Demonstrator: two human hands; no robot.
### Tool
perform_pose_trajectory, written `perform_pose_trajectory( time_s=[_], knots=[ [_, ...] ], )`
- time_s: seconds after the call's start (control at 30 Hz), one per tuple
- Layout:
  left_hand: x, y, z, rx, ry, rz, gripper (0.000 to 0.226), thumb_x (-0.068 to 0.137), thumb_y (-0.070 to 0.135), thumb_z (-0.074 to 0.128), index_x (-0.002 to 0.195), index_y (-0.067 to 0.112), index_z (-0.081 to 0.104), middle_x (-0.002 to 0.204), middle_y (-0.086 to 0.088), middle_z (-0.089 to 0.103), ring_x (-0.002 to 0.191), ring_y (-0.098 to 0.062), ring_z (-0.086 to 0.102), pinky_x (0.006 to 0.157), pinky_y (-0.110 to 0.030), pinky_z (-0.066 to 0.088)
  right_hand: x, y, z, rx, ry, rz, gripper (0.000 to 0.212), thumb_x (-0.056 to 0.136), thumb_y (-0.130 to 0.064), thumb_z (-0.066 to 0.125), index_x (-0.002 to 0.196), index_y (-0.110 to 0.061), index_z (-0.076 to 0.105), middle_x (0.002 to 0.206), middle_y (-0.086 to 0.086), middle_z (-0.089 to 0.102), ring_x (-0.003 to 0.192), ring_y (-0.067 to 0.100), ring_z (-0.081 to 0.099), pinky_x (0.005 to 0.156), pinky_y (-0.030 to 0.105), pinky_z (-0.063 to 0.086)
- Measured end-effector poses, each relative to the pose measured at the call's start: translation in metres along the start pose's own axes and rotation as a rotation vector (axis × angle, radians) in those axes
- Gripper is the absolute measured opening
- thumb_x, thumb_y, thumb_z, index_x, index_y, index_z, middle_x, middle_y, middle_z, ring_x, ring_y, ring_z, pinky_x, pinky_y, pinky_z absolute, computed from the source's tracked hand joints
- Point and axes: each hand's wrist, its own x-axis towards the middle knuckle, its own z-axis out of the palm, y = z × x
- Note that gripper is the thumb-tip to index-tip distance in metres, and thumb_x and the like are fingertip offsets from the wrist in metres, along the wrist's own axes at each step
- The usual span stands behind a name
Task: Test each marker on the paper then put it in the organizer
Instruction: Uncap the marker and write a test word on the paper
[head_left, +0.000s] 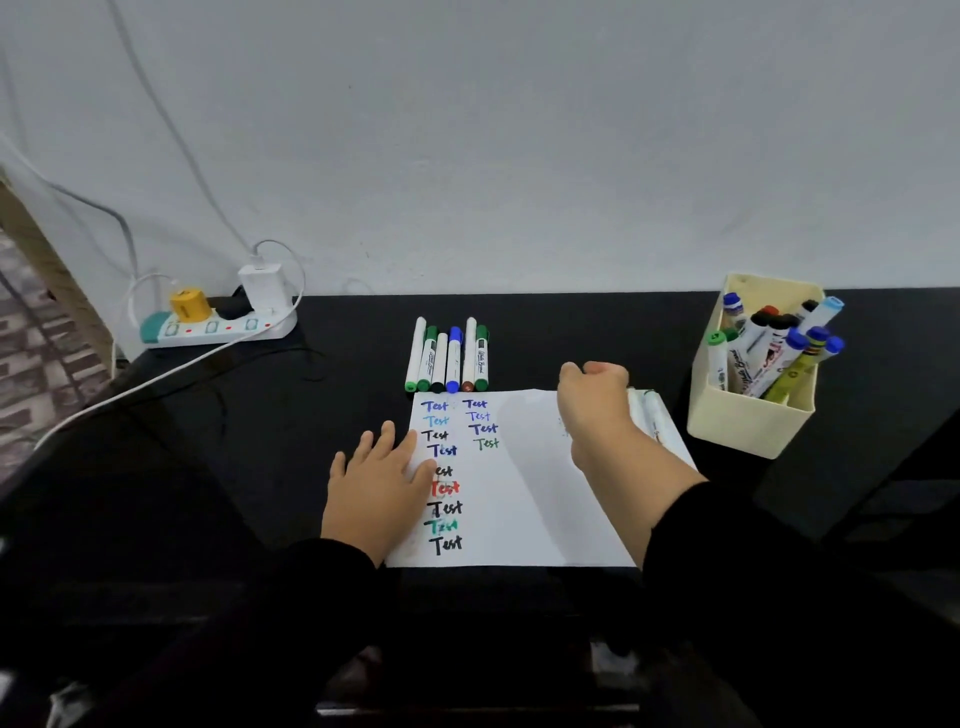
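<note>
A white paper (524, 499) lies on the black desk, with "Test" written on it in two columns in several colours. My left hand (374, 483) presses flat on the paper's left edge, fingers straight. My right hand (592, 395) hovers over the paper's upper right corner, fingers loosely curled, and nothing shows in it. A row of several markers (448, 358) lies just beyond the paper's top edge. Two white markers (649, 415) lie at the paper's right edge, partly hidden by my right wrist. The cream organizer (748, 421) stands at the right and holds several markers.
A white power strip (218, 325) with a yellow plug and a white charger sits at the back left, and a white cable (156, 379) trails from it across the desk. The wall runs along the desk's far edge.
</note>
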Motion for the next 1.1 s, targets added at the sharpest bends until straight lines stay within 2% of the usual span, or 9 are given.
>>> perform_pose_trajectory(
  time_s=[0.1,0.2,0.33,0.4,0.47,0.77,0.87,1.0,1.1],
  knots=[
    [0.002,0.000,0.000,0.003,-0.002,-0.008,0.057,0.097,0.052,0.021,0.149,0.031,0.015,0.158,0.005,0.002,0.146,-0.017,0.000,0.117,-0.043,-0.001,0.018,0.006,0.021,-0.329,-0.110,-0.206,0.029,0.095,-0.019,0.049,0.123,-0.012,0.049,0.122,0.008,0.053,0.093,0.020,0.054,0.066,0.026,0.043],
    [0.003,0.000,0.000,0.003,0.000,-0.008,0.056,0.097,0.052,0.022,0.149,0.032,0.015,0.158,0.006,0.002,0.146,-0.017,-0.001,0.116,-0.043,-0.001,0.032,0.002,0.037,-0.618,-0.228,-0.304,0.028,0.095,-0.021,0.049,0.121,-0.011,0.054,0.113,0.008,0.059,0.098,0.023,0.059,0.075,0.031,0.048],
    [0.004,-0.001,0.000,0.000,-0.009,-0.013,0.056,0.097,0.053,0.022,0.149,0.034,0.013,0.158,0.007,0.000,0.146,-0.016,-0.002,0.116,-0.043,-0.002,0.052,-0.002,0.060,-0.815,-0.321,-0.326,0.019,0.093,-0.019,0.048,0.090,-0.006,0.062,0.070,0.004,0.052,0.061,0.018,0.049,0.054,0.026,0.041],
    [0.004,-0.001,0.000,-0.002,-0.007,-0.015,0.056,0.097,0.052,0.022,0.149,0.034,0.013,0.158,0.007,0.000,0.146,-0.016,-0.003,0.116,-0.042,-0.003,0.060,-0.003,0.071,-0.900,-0.354,-0.296,0.024,0.094,-0.018,0.047,0.072,-0.009,0.051,0.065,0.002,0.045,0.054,0.014,0.040,0.048,0.023,0.033],
    [0.004,-0.001,0.000,-0.013,-0.013,-0.017,0.056,0.097,0.052,0.023,0.149,0.034,0.013,0.158,0.007,0.000,0.145,-0.015,-0.004,0.116,-0.042,-0.004,0.063,-0.006,0.080,-0.968,-0.358,-0.268,0.030,0.094,-0.018,0.047,0.065,-0.011,0.042,0.065,0.002,0.042,0.055,0.014,0.038,0.048,0.023,0.031],
    [0.005,-0.001,-0.001,-0.020,-0.040,-0.030,0.056,0.097,0.053,0.023,0.149,0.035,0.011,0.158,0.008,-0.002,0.145,-0.014,-0.005,0.115,-0.041,-0.007,0.071,-0.010,0.094,-0.910,-0.311,-0.191,0.029,0.092,-0.025,0.054,0.068,-0.011,0.044,0.067,0.002,0.043,0.057,0.014,0.041,0.054,0.024,0.036],
    [0.004,-0.001,-0.002,-0.019,-0.038,-0.028,0.056,0.097,0.052,0.023,0.149,0.035,0.012,0.158,0.008,-0.002,0.145,-0.014,-0.005,0.115,-0.042,-0.006,0.072,-0.013,0.089,-0.797,-0.278,-0.151,0.030,0.089,-0.026,0.058,0.067,-0.012,0.044,0.066,0.002,0.044,0.055,0.013,0.041,0.050,0.022,0.035],
    [0.004,-0.001,-0.002,-0.017,-0.029,-0.026,0.055,0.098,0.051,0.024,0.149,0.034,0.013,0.158,0.007,0.000,0.145,-0.015,-0.004,0.115,-0.042,-0.005,0.071,-0.020,0.078,-0.612,-0.244,-0.074,0.029,0.088,-0.029,0.060,0.068,-0.010,0.049,0.069,0.003,0.056,0.057,0.014,0.049,0.062,0.026,0.042],
    [0.004,0.000,-0.002,-0.026,-0.033,-0.029,0.055,0.097,0.051,0.024,0.149,0.033,0.014,0.158,0.007,0.000,0.145,-0.015,-0.004,0.116,-0.042,-0.005,0.067,-0.023,0.067,-0.462,-0.235,0.005,0.024,0.087,-0.027,0.060,0.074,-0.008,0.054,0.064,0.005,0.059,0.052,0.012,0.048,0.058,0.024,0.040]
  ],
)
